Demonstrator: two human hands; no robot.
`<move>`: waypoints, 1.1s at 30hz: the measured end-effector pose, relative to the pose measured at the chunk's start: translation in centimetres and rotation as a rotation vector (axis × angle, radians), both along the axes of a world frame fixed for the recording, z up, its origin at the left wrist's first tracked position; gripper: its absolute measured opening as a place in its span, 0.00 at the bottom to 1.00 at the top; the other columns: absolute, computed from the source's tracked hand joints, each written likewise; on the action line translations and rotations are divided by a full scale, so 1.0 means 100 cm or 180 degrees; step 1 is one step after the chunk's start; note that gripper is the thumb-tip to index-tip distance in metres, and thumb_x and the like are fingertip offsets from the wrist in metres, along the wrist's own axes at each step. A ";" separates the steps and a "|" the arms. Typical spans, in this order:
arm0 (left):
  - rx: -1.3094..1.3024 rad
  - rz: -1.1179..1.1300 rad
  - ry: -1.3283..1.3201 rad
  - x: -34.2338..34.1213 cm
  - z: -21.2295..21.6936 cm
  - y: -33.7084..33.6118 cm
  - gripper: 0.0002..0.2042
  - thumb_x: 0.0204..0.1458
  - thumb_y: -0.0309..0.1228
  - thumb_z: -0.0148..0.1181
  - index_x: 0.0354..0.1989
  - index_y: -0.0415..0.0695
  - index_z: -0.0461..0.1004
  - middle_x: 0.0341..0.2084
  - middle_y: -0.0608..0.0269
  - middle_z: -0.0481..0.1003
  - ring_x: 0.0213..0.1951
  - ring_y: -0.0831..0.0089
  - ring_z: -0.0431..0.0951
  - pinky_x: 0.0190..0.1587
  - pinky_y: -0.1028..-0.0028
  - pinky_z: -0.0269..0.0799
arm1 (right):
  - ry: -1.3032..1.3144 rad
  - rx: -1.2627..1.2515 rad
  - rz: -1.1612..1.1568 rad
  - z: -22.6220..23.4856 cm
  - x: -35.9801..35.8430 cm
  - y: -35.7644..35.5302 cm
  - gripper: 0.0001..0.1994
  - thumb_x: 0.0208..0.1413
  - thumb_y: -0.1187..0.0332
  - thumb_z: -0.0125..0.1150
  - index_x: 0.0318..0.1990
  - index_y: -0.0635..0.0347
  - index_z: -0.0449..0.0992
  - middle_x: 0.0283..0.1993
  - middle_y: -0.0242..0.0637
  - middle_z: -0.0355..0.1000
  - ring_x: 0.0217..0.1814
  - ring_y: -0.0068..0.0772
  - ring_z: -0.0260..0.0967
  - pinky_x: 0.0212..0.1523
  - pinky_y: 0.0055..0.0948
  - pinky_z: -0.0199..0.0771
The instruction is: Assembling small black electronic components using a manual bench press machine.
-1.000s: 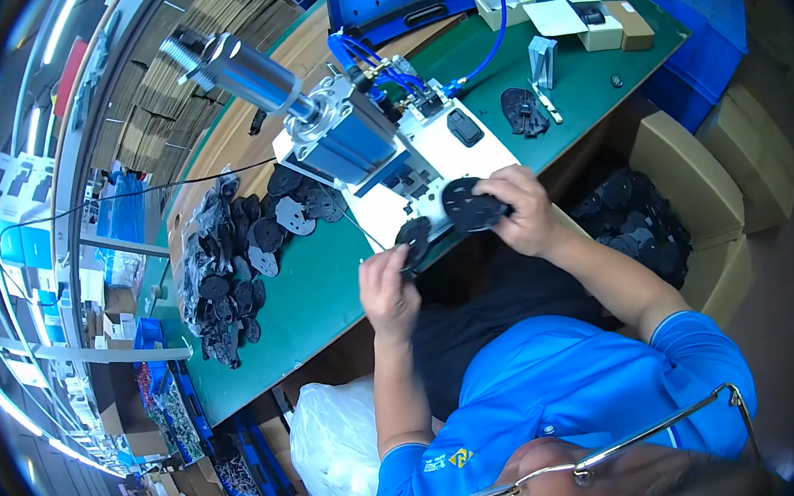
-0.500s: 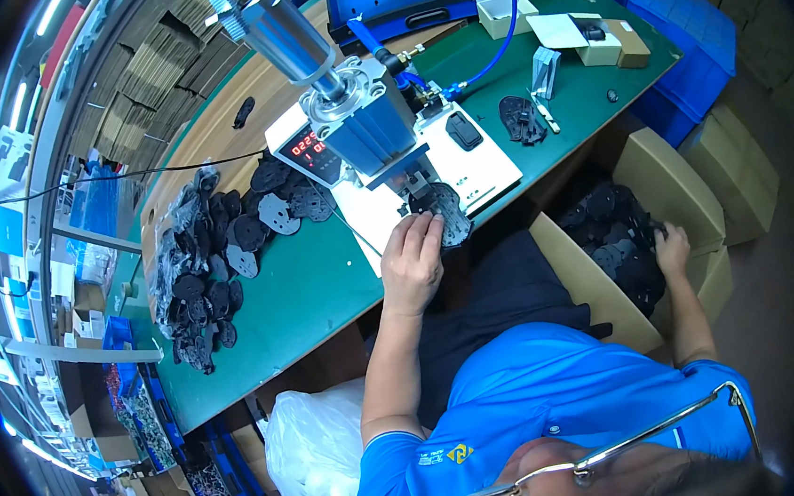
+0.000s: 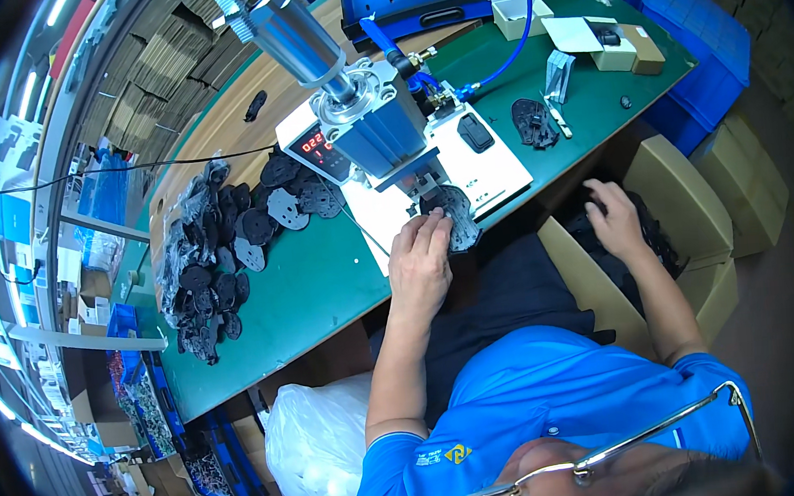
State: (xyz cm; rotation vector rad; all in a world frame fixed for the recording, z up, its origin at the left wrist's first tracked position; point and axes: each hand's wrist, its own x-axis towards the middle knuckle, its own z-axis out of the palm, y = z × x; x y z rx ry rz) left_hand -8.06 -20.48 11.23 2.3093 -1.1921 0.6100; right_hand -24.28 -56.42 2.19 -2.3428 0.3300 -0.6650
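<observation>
My left hand (image 3: 421, 267) pinches the near edge of a flat black plastic part (image 3: 460, 222), rounded in outline. The part lies under the head of a pneumatic press (image 3: 376, 138), on the front of its white base (image 3: 495, 179). Above an open cardboard carton (image 3: 577, 275) at the right hovers my right hand (image 3: 616, 221), fingers apart and nothing in them. Several black plastic parts (image 3: 659, 236) fill the carton, partly hidden by that hand and forearm.
A heap of similar black parts (image 3: 207, 293) covers the left of the green table (image 3: 298, 299). One more part (image 3: 533, 123) lies right of the press, near small open boxes (image 3: 514, 13). Blue crates (image 3: 705, 46) stand beyond. A white plastic bag (image 3: 320, 444) sits below the table.
My right hand has lifted from the carton's far right side and moved left and up, its fingers spreading. The left hand stays on the part at the press. The view has shifted slightly.
</observation>
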 end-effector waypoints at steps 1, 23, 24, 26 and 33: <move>0.0015 0.0003 -0.0012 0.001 0.000 0.000 0.22 0.53 0.14 0.68 0.58 0.41 0.83 0.60 0.52 0.87 0.58 0.45 0.85 0.62 0.52 0.84 | -0.0226 -0.0057 0.0246 0.018 0.016 0.014 0.21 0.63 0.75 0.71 0.64 0.60 0.83 0.50 0.51 0.81 0.53 0.56 0.82 0.56 0.49 0.83; -0.0381 -0.0462 0.0961 0.009 0.010 0.027 0.25 0.52 0.15 0.68 0.61 0.40 0.83 0.64 0.49 0.85 0.67 0.44 0.82 0.73 0.52 0.79 | -0.1159 -0.0484 0.1530 0.043 0.130 0.138 0.25 0.45 0.71 0.76 0.56 0.55 0.89 0.54 0.44 0.78 0.55 0.51 0.78 0.61 0.50 0.75; -0.0498 -0.0552 0.1115 0.012 0.012 0.031 0.25 0.53 0.17 0.71 0.62 0.40 0.83 0.63 0.49 0.85 0.66 0.45 0.84 0.71 0.53 0.80 | -0.1195 -0.0477 0.1565 0.043 0.130 0.139 0.25 0.45 0.71 0.76 0.56 0.55 0.89 0.54 0.44 0.78 0.55 0.51 0.78 0.61 0.50 0.75; -0.0869 -0.0186 0.1649 0.017 0.018 0.051 0.25 0.55 0.22 0.74 0.63 0.40 0.83 0.58 0.48 0.86 0.59 0.49 0.88 0.65 0.56 0.83 | -0.1201 -0.0410 0.1491 0.044 0.128 0.136 0.24 0.45 0.71 0.76 0.55 0.55 0.90 0.53 0.44 0.78 0.55 0.51 0.78 0.60 0.50 0.74; -0.1130 0.2413 0.0910 0.143 -0.014 0.137 0.27 0.60 0.33 0.72 0.68 0.39 0.81 0.61 0.46 0.83 0.62 0.50 0.83 0.68 0.54 0.78 | -0.1138 -0.0373 0.1541 0.048 0.130 0.136 0.24 0.45 0.72 0.75 0.55 0.54 0.90 0.53 0.43 0.78 0.55 0.50 0.78 0.60 0.48 0.74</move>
